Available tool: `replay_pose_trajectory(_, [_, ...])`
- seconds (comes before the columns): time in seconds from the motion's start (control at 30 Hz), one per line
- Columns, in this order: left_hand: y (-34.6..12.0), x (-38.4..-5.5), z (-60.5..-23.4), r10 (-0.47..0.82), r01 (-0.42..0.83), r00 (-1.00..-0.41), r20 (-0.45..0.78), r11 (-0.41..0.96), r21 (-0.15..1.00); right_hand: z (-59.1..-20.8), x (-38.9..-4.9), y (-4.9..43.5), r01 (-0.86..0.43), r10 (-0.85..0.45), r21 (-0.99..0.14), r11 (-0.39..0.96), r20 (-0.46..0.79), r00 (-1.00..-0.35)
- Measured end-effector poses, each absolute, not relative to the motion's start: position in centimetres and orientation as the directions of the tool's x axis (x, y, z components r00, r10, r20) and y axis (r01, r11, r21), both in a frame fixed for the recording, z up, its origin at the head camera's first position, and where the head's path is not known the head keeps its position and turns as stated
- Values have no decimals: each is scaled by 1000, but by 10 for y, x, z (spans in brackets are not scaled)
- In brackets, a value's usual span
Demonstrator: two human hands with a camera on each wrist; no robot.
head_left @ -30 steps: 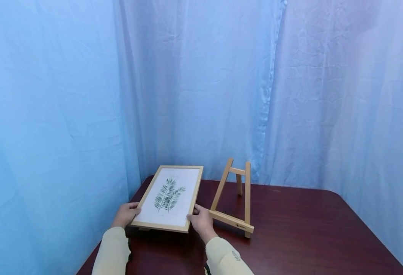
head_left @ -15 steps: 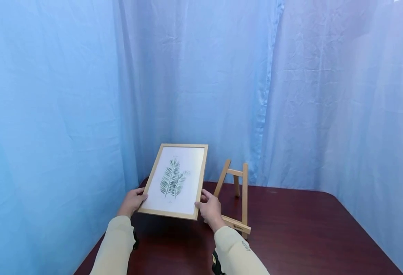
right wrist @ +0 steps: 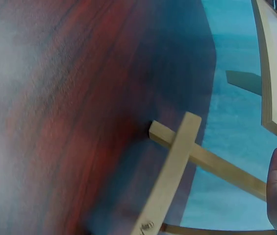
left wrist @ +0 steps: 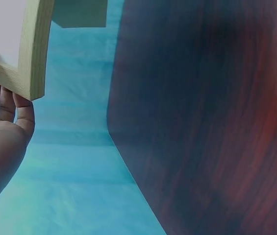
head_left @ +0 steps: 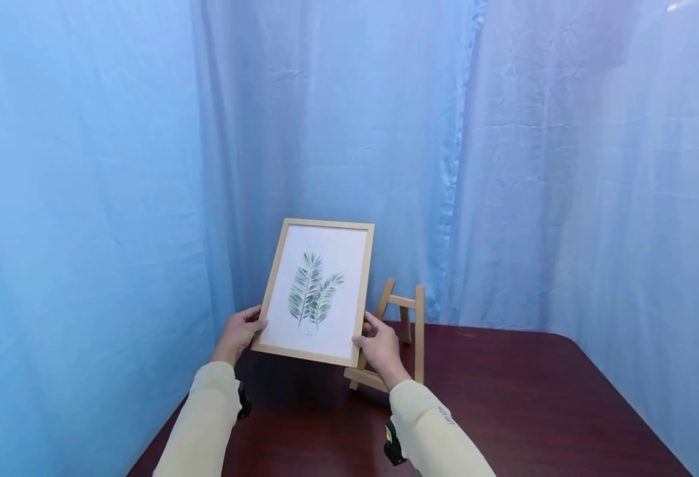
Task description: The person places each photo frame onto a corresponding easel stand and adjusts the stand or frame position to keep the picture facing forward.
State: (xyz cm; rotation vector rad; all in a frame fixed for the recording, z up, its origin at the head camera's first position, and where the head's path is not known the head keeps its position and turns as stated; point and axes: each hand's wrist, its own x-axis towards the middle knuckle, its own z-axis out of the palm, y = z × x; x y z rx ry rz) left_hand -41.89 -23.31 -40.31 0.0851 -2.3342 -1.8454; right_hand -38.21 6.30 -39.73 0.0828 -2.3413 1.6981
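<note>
A picture frame (head_left: 319, 291) in light wood, showing two green fern-like leaves on white, is held above the table with its top leaning back. My left hand (head_left: 238, 334) grips its left edge near the lower corner, thumb on the front; the left wrist view shows fingers behind that corner (left wrist: 34, 58). My right hand (head_left: 381, 348) pinches the lower right edge, its thumb in front. A small wooden easel (head_left: 419, 338) stands right behind the right hand and the frame, which hide part of its left leg and ledge. In the right wrist view, the easel's ledge (right wrist: 170, 171) lies below the frame.
The dark red-brown table (head_left: 504, 391) stretches to the right of the easel. Pale blue curtains (head_left: 349, 132) hang close along its left and far sides. A grey flap (right wrist: 243, 82) sticks out from behind the frame.
Both hands have raised the picture frame and moved it slightly right, tipping it from nearly flat to more upright. It now overlaps the easel's left side. The easel has stayed standing.
</note>
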Motion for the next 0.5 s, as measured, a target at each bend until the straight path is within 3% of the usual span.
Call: replay_pose_trajectory(0.5, [-241,-432,-413,-125,132,-980,157,188,973,-406,-383,56,-234,135,-928,291,282,-950])
